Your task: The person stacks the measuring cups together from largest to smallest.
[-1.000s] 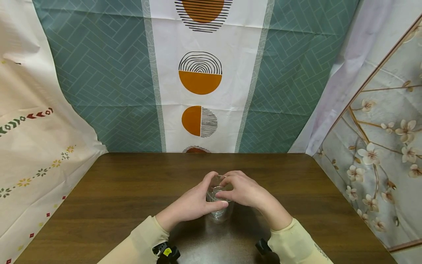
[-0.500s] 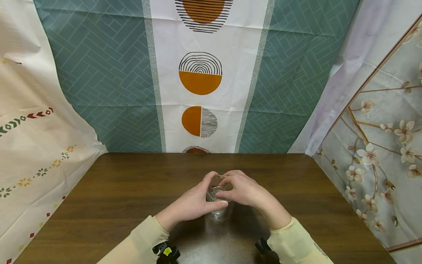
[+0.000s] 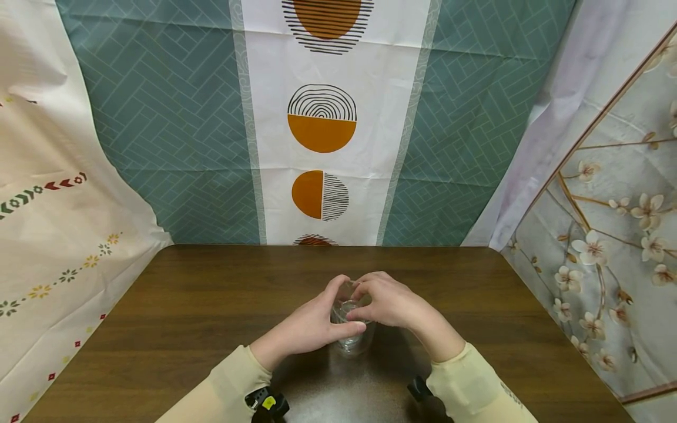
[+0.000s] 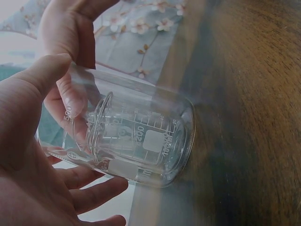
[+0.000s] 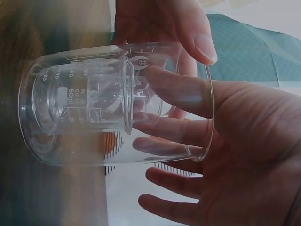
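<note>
A large clear glass beaker point(image 3: 350, 348) stands upright on the table between my hands. Smaller glass beakers are nested inside it; a 100 ml mark shows on a middle beaker point(image 4: 155, 141) and a 50 ml mark on an inner beaker point(image 5: 75, 96). My left hand point(image 3: 309, 326) grips the large beaker near its mouth, thumb on the near side and fingers round the far side. My right hand point(image 3: 395, 304) reaches over the rim, its thumb and some fingers down inside the mouth, tips right at the nested rims. Its other fingers stay outside the glass.
The brown wooden table point(image 3: 222, 282) runs back to a patterned curtain point(image 3: 185, 129). A cream cloth point(image 3: 63, 247) hangs at the left and a flowered panel point(image 3: 587, 294) at the right. Dark camera straps sit on both wrists.
My right hand and sleeve have shifted very slightly up and to the left. The left hand and the large beaker have stayed in place.
</note>
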